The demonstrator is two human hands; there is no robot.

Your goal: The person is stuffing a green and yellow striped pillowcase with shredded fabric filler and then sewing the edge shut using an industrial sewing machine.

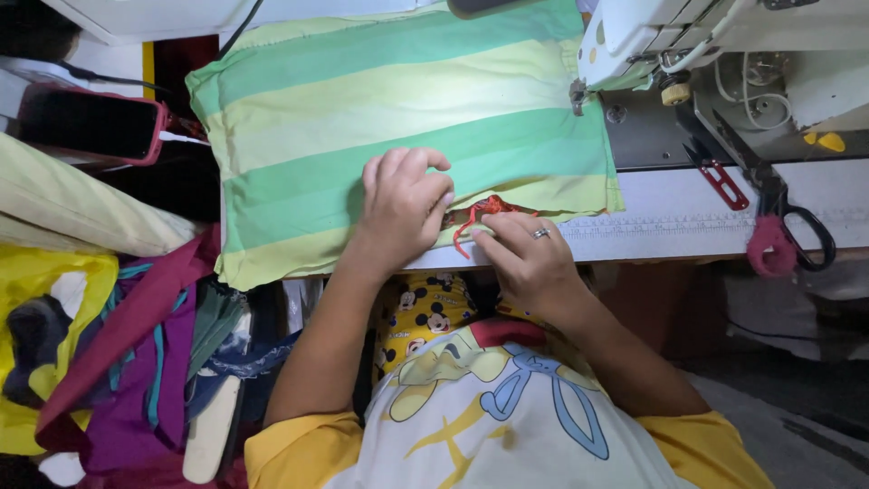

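Nearest, the left hand (405, 204) lies curled, knuckles down, pinning the green-striped cloth (380, 118) on the sewing table (688, 217), while the right hand (525, 258) pinches red thread (478, 217) at its near hem, apparently mid-trimming; next calls for a careful tug.

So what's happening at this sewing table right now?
A person sits at a sewing machine with a green and yellow striped cloth spread on the table. The left hand presses down on the cloth, fingers curled. The right hand, wearing a ring, works at the cloth's near edge, where a red thread tangle lies between the hands. Scissors and a red clipper lie untouched to the right.
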